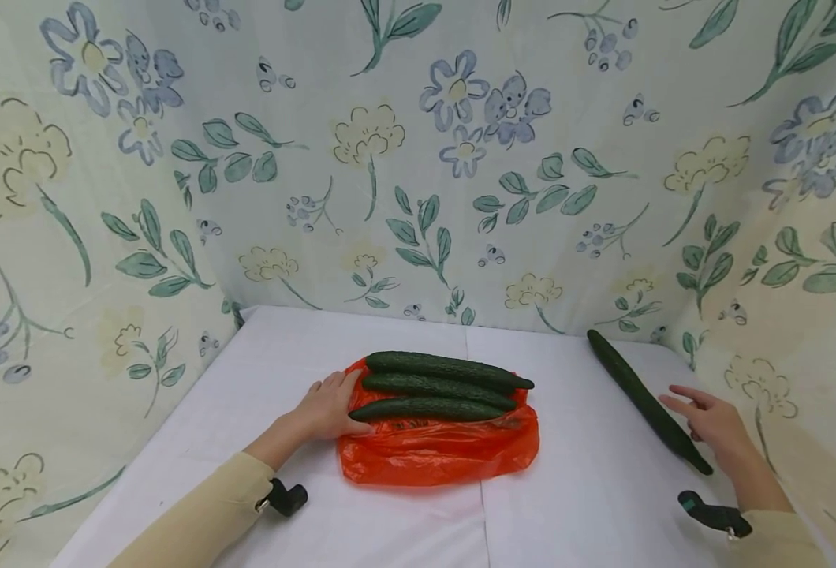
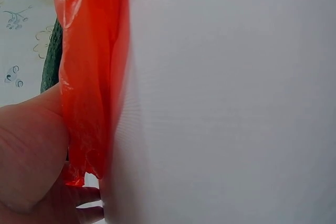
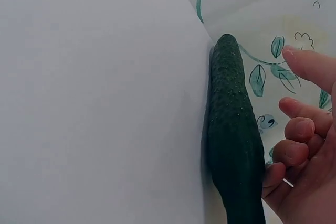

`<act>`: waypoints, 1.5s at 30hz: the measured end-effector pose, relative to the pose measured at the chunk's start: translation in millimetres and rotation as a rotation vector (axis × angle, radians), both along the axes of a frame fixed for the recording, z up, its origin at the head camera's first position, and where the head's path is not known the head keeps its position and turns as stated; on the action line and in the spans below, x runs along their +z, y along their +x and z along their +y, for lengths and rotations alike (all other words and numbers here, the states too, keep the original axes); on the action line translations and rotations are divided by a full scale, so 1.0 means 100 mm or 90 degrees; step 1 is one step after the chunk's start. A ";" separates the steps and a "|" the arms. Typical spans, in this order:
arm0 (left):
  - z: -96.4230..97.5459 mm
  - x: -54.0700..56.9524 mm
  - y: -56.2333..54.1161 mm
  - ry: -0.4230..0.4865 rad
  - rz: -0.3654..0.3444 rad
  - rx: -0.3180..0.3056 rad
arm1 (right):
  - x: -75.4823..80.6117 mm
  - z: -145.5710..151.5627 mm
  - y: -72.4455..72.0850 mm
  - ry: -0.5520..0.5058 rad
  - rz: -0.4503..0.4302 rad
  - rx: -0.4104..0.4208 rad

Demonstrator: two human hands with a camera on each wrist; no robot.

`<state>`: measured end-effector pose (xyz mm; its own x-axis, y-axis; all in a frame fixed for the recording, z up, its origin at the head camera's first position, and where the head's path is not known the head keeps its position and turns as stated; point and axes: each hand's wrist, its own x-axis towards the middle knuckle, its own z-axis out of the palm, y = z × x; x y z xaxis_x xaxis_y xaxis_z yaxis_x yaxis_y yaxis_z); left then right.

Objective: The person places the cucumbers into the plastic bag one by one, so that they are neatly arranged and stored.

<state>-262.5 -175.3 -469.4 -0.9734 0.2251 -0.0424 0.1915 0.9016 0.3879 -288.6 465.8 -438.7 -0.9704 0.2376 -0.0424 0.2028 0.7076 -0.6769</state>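
Note:
Three dark green cucumbers (image 1: 432,385) lie side by side on a red plastic bag (image 1: 439,457), the bag's near part bunched in front of them. At the bag's left end, my left hand (image 1: 333,406) grips it, thumb on the near side and fingers toward the far side. In the left wrist view, the red bag (image 2: 89,77) hides most of the fingers. A single cucumber (image 1: 638,386) lies slanted on the right of the table. Beside it is my right hand (image 1: 716,426), with some fingers extended and others loosely curled. The right wrist view shows that cucumber (image 3: 233,119) outside the grasp.
A white cloth (image 1: 290,339) covers the table, with a crease running near its middle. Floral fabric (image 1: 418,158) hangs at the back and both sides. A black wrist device (image 1: 286,498) sits at the left cuff and another black device (image 1: 712,513) at the right cuff.

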 end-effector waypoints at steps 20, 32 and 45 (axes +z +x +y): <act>0.01 0.03 0.01 0.003 -0.007 0.000 | -0.28 0.20 -0.08 -0.025 -0.107 -0.023; 0.01 0.04 0.01 -0.002 -0.012 0.002 | -0.31 0.19 -0.06 -0.003 -0.105 0.005; 0.02 0.02 0.02 0.004 -0.005 -0.002 | -0.30 0.19 -0.02 0.073 -0.080 0.043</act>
<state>-260.3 -173.8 -467.4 -0.9723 0.2285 -0.0486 0.1913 0.8983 0.3956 -291.0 484.6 -468.4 -0.9730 0.1826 -0.1413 0.2307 0.7931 -0.5637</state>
